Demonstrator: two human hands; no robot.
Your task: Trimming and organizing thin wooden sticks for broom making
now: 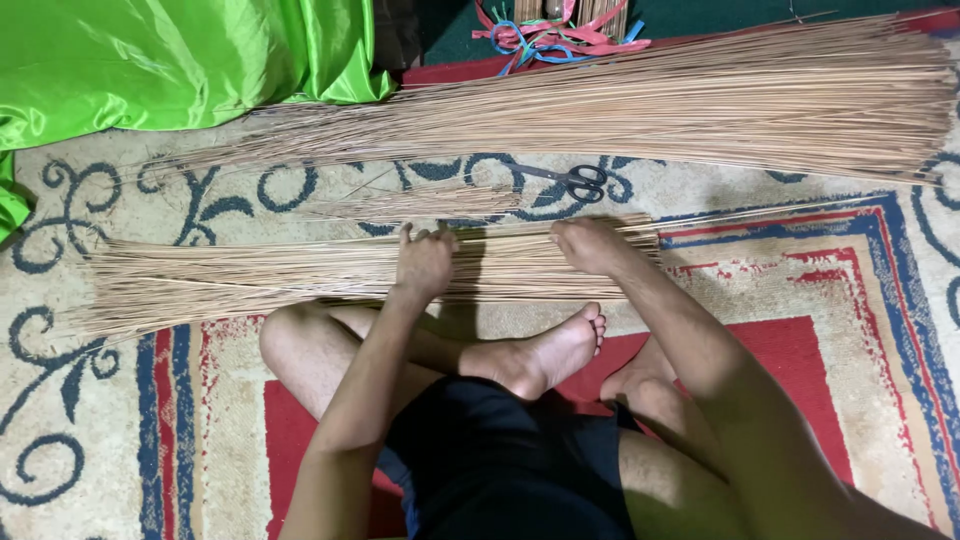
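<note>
Hands on near stick bundle [300, 275], long axis 9-to-3 across carpet [880, 330]. Left hand [424, 262] fingers curled, pressing bundle middle; right hand [590, 245] closed over end at 3 o'clock. Scissors [578, 181] at 12, well apart.

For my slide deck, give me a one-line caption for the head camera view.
Seated cross-legged on a patterned rug, both hands, left hand and right hand, press on a bundle of thin sticks; scissors lie beyond.

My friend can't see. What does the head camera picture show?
A person sitting cross-legged on a patterned carpet presses the left hand and right hand onto a bundle of thin sticks. A bigger stick pile and scissors lie beyond.
</note>
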